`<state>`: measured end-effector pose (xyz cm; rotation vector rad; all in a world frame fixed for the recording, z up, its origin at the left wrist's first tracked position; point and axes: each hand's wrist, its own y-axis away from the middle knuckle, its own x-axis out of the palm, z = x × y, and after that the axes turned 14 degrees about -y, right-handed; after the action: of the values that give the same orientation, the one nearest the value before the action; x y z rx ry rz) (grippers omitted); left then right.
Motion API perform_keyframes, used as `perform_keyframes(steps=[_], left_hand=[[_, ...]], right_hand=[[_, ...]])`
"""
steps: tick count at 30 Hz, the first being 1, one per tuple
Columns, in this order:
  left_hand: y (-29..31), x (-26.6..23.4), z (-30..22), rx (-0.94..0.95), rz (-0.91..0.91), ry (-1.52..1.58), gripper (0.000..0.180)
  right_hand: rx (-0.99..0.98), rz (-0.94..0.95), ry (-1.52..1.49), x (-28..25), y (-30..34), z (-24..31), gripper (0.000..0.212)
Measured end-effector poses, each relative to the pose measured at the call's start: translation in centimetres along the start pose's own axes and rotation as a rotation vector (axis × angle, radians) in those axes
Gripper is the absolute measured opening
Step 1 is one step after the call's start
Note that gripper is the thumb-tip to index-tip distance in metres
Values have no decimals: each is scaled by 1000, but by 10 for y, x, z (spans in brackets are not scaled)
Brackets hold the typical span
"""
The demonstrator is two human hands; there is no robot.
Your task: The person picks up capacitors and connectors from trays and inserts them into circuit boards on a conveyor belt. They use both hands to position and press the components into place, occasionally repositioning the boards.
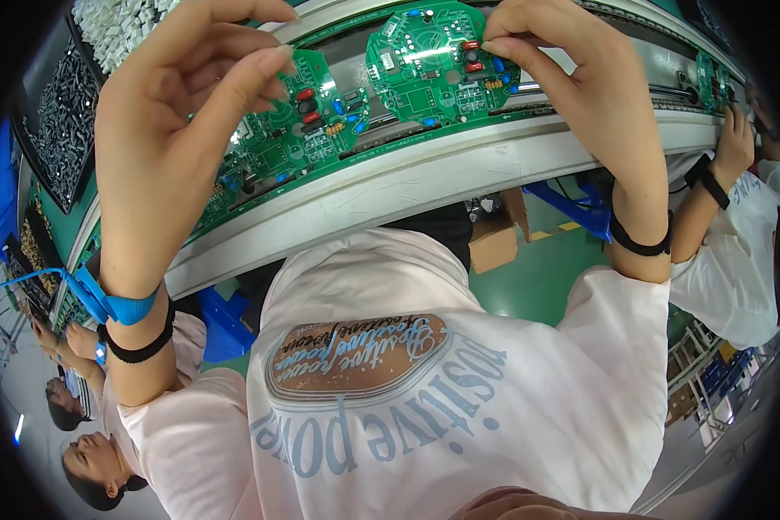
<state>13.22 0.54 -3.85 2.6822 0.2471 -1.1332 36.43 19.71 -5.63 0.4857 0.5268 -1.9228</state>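
Observation:
Two green circuit boards lie side by side on the rail at the top. The left circuit board [299, 126] carries red, blue and black parts; my left hand [160, 130] covers its left side. That hand's fingers are curled in toward the thumb, and whatever they hold is hidden. On the right circuit board [425, 69], my right hand [594, 82] reaches over the right edge. Its thumb and index finger pinch together beside a red component [471, 45]; anything between the fingertips is too small to make out. A blue strap [117, 299] circles my left wrist.
A pale metal rail [390, 186] runs along the near side of the boards. Black trays with dark small parts [61, 121] and white parts [126, 30] stand at the upper left. A co-worker's hand [734, 139] is at the right; other people are at the left. Below sits a cardboard box [494, 245].

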Motion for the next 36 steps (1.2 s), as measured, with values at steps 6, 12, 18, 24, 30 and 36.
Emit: perform_keyframes(steps=[6, 12, 18, 24, 30, 36], left_hand=[[3, -7, 14, -127, 136, 237, 21], [3, -4, 14, -178, 158, 339, 25], [3, -6, 15, -156, 184, 340, 25], [0, 2, 13, 19, 53, 190, 22], [-4, 2, -1, 48, -1, 72, 21], [-2, 4, 11, 29, 20, -22, 21]], right_hand=[[-36, 47, 87, -4, 9, -16, 13], [-79, 33, 143, -3, 14, -21, 13], [-142, 1, 165, -2, 15, -29, 14], [-39, 5, 130, -7, 12, -25, 15], [46, -11, 63, -6, -2, 4, 10], [16, 8, 90, -7, 3, 0, 11]])
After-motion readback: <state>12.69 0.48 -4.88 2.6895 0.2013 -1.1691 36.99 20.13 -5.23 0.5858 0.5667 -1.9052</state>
